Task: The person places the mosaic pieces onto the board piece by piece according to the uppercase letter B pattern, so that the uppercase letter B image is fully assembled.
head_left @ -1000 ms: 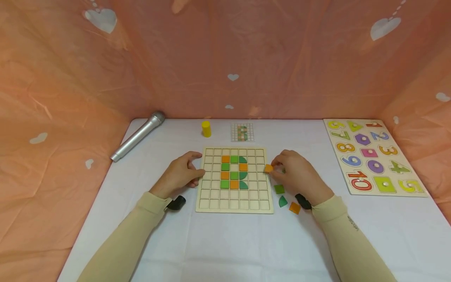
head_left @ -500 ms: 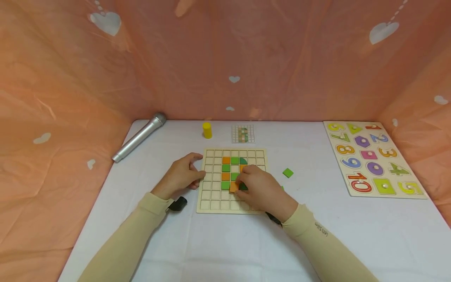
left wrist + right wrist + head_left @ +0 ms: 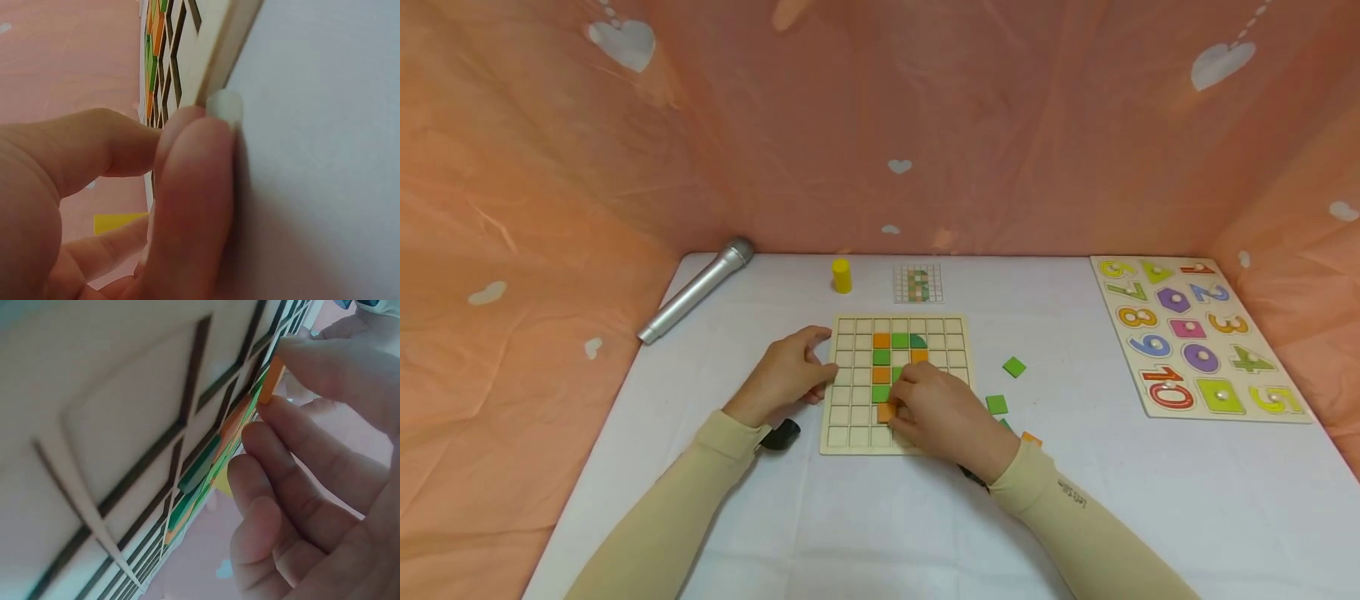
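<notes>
My right hand [image 3: 943, 412] is over the lower middle of the wooden grid board [image 3: 842, 436]. Between thumb and index finger it pinches an orange square tile [image 3: 272, 380], which in the head view overlaps the cell below the left column of tiles. A green square tile [image 3: 881, 393] lies just above that. More orange and green tiles fill cells higher up, and this hand hides some of them. My left hand [image 3: 786, 367] holds the board's left edge, its thumb [image 3: 119, 147] lapping over the rim while other fingers press against the side.
Right of the board lie loose green square tiles [image 3: 1014, 367] and an orange tile [image 3: 1032, 438]. Behind it are a pattern card [image 3: 917, 284] and a yellow cylinder [image 3: 842, 276]. A silver microphone [image 3: 696, 292] lies back left, a number puzzle board [image 3: 1198, 337] at right.
From beside the board, my right hand has carried the orange tile left over the grid, then slightly down and left to below the left tile column. My left hand has stayed at the edge.
</notes>
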`<state>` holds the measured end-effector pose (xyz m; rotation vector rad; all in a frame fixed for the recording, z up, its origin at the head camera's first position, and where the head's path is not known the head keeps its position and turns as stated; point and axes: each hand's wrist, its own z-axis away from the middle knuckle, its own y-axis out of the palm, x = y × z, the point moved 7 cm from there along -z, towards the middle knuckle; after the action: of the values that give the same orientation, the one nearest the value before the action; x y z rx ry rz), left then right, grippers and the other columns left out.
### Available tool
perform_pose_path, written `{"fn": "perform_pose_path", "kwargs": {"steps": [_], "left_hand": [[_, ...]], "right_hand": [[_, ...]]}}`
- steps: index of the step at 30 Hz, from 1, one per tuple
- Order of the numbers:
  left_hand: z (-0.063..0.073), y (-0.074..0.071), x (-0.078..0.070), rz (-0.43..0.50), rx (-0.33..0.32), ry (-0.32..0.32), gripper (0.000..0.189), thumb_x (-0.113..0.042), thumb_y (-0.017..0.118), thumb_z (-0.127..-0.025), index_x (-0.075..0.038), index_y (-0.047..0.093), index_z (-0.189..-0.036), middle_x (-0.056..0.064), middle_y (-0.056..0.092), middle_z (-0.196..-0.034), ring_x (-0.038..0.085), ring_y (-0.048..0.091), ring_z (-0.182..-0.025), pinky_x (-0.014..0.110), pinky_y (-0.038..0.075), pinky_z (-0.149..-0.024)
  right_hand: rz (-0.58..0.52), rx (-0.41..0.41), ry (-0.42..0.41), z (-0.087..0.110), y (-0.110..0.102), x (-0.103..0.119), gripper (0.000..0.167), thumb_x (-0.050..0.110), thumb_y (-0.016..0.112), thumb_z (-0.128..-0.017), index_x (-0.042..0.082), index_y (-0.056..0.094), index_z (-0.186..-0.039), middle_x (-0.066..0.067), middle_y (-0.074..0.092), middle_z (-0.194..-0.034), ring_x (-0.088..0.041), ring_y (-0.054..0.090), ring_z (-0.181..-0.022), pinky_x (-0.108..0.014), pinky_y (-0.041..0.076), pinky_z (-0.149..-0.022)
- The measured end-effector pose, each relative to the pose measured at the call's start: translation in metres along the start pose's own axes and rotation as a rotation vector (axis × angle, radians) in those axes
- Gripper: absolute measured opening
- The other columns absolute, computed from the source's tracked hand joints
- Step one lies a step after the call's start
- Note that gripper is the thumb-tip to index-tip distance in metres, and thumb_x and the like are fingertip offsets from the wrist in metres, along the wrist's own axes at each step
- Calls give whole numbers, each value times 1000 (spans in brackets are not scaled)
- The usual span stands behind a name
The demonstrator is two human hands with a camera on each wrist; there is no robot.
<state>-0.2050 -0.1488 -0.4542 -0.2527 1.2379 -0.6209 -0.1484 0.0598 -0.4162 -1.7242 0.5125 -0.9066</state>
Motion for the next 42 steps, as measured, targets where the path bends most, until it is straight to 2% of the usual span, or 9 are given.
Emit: {"fn": "perform_pose_path", "kwargs": {"steps": [12,32,37,42], "left_hand": [[-1,-1,0,0,-6,20,69,-14,77,-97,-12,48,-159,10,70,-83,17,68,-62,28,63,-61],[-2,-2,-1,10,3,25,68,-15,77,-97,-13,48,-159,11,69,-85,18,69,-62,30,64,-62],[-4,-2,1,43,16,6,69,-14,78,-97,-14,47,-159,12,68,-87,18,69,-64,29,64,-63],[-5,-2,5,44,27,-19,71,-14,78,-97,-15,46,-160,11,66,-88,17,68,-65,29,63,-63]], "right_hand": [[49,-42,-74,-2,3,7,7,20,85,-90,14,82,-94,4,67,-89,-13,58,-83,-27,57,-73],[43,-70,-84,-2,0,10,5,15,84,-89,14,81,-93,3,67,-90,-14,59,-84,-28,58,-75],[15,-36,-25,0,-8,1,8,19,84,-90,14,80,-94,4,66,-92,-15,60,-89,-29,58,-74],[-28,-33,58,12,-26,-25,14,22,85,-93,11,80,-101,1,69,-100,-17,64,-98,-34,61,-81]]}}
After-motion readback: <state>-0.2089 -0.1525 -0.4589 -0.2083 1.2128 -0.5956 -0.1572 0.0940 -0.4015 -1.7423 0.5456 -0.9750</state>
